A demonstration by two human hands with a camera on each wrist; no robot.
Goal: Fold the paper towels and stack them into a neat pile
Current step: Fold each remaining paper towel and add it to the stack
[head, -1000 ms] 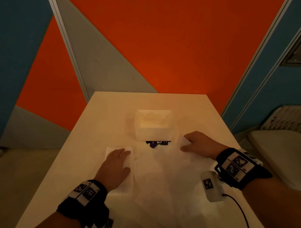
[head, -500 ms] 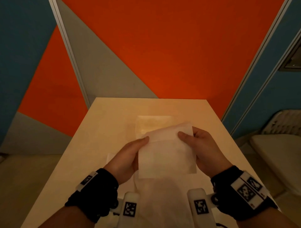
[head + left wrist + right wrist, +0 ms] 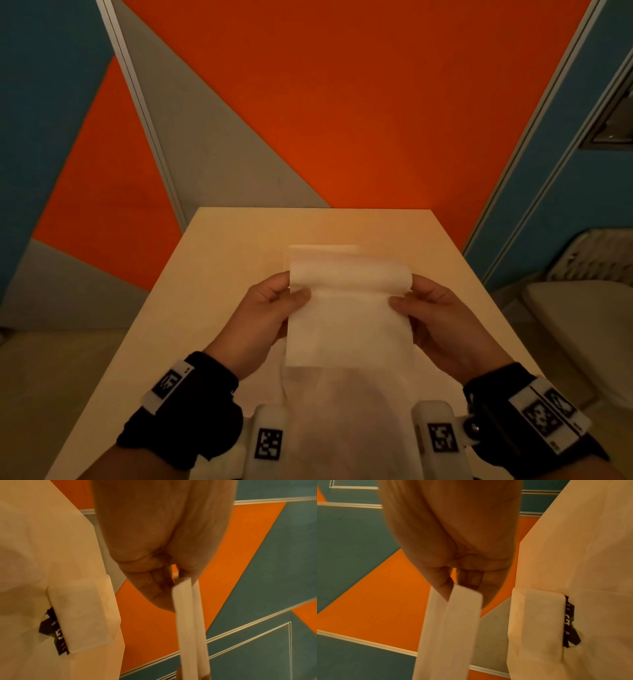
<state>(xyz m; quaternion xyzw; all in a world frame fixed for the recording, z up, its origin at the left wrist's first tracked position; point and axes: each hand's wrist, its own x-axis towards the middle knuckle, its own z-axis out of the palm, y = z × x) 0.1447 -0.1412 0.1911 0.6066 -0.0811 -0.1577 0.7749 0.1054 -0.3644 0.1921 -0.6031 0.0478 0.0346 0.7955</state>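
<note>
From the head view, a white towel (image 3: pixel 347 320) is held up in the air above the middle of the counter (image 3: pixel 219 260), stretched between the two hands. The left hand (image 3: pixel 265 315) pinches its left edge, thumb on the near face and fingers curled behind; the right hand (image 3: pixel 436 317) pinches the right edge the same way. The towel's top part curls over toward the person in a loose roll, and the lower part hangs flat between the wrists. Just behind it, toward the far edge of the counter, a pale box (image 3: pixel 320 251) peeks out. Under the hands more white sheets (image 3: pixel 346 428) lie spread on the near part of the counter. From the left wrist, the left hand (image 3: pixel 161 574) has thumb and fingers closed on the doubled edge of the towel (image 3: pixel 188 622), two layers seen end on, clear of the counter (image 3: pixel 34 540), where the box (image 3: pixel 80 614) sits on a dark printed pack (image 3: pixel 51 631). From the right wrist, the right hand (image 3: pixel 464 574) grips the towel (image 3: pixel 452 628) likewise, with the box (image 3: pixel 537 622) and pack (image 3: pixel 570 622) to its side on the counter (image 3: pixel 590 547).
</note>
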